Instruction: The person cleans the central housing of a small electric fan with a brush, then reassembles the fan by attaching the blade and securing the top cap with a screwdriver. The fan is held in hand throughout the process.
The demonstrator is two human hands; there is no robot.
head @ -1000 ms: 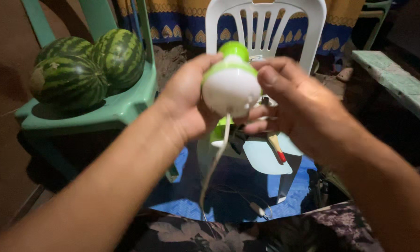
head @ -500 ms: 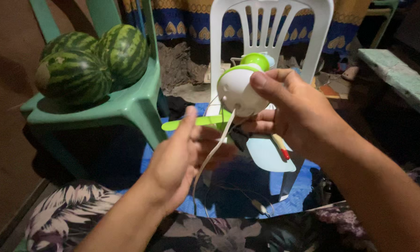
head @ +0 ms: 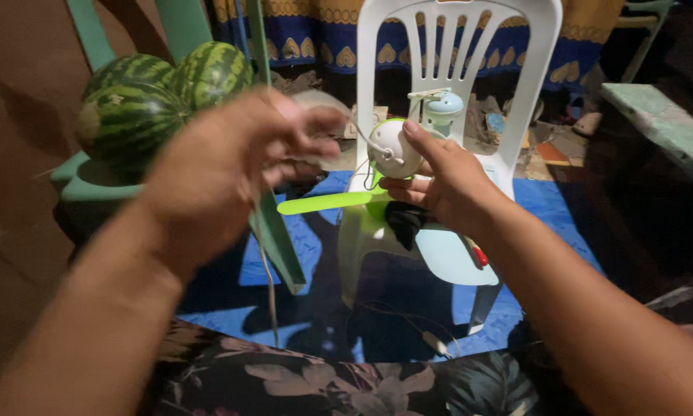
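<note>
left hand lifted, cord drawn out from the fan

since half a second earlier, the left hand [head: 231, 158] had risen from low in front to chest height, blurred, its fingers pinched together on a thin white cord [head: 265, 270] that hung down from it. the right hand [head: 439, 181] was clamped on the small white-and-green fan [head: 392, 150], thumb over its round motor housing, a green blade [head: 323, 202] jutting left. the fan sat in front of the white plastic chair [head: 454, 46]. watermelons [head: 161, 96] lay on the green chair [head: 92, 185] at left.
</note>
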